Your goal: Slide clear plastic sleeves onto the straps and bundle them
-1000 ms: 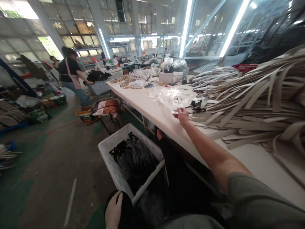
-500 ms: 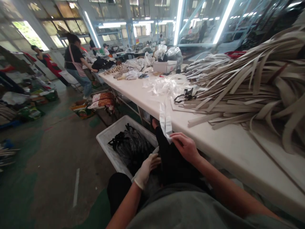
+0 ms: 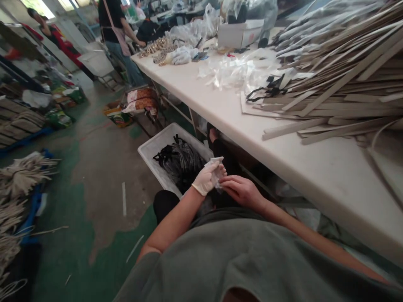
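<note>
My left hand [image 3: 204, 179], in a pale glove, is closed round one end of a crumpled clear plastic bag [image 3: 216, 173], with its thumb pointing up. The bare fingers of my right hand [image 3: 242, 191] pinch the same bag from the other side. Both hands are close together above my lap. Just beyond them, a white plastic bin [image 3: 150, 147] stands on the floor, holding a bundle of black straps [image 3: 181, 161], some seemingly wrapped in clear plastic. More clear plastic bags [image 3: 234, 73] lie loose on the white table [image 3: 217, 111].
A large pile of beige strips [image 3: 340, 100] covers the table's right side. Behind are a white box [image 3: 237, 33] and gold-coloured metal parts [image 3: 157, 47]. A person [image 3: 116, 37] stands at the table's far end. Bundles of strips [image 3: 25, 176] lie at the left.
The plastic bag, stretched out by the table edge in my right hand before, is now gathered between both hands. My left hand has risen from the bin's edge to it. The view has tilted down.
</note>
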The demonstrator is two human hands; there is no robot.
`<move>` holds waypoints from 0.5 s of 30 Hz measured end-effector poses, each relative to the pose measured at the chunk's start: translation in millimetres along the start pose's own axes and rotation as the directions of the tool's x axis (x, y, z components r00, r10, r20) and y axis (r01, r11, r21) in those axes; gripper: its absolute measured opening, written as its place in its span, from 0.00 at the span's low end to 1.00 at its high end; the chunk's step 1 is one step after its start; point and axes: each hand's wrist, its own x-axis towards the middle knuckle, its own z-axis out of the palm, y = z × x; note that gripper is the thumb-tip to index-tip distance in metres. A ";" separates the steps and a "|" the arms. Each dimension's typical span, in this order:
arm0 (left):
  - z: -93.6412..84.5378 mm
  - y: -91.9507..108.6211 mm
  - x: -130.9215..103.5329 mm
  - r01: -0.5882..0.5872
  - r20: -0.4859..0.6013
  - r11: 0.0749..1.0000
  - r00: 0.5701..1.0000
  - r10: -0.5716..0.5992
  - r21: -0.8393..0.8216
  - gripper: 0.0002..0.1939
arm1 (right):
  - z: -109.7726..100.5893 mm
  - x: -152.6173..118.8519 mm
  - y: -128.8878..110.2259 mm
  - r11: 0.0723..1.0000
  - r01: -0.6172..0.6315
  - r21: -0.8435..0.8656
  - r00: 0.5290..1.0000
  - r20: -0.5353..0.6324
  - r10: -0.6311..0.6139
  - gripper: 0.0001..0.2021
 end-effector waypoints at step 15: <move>-66.9 -29.9 -49.1 -0.038 -0.074 0.972 0.996 0.057 0.232 0.13 | 49.6 75.7 9.4 0.355 -0.732 0.582 0.656 0.460 0.598 0.18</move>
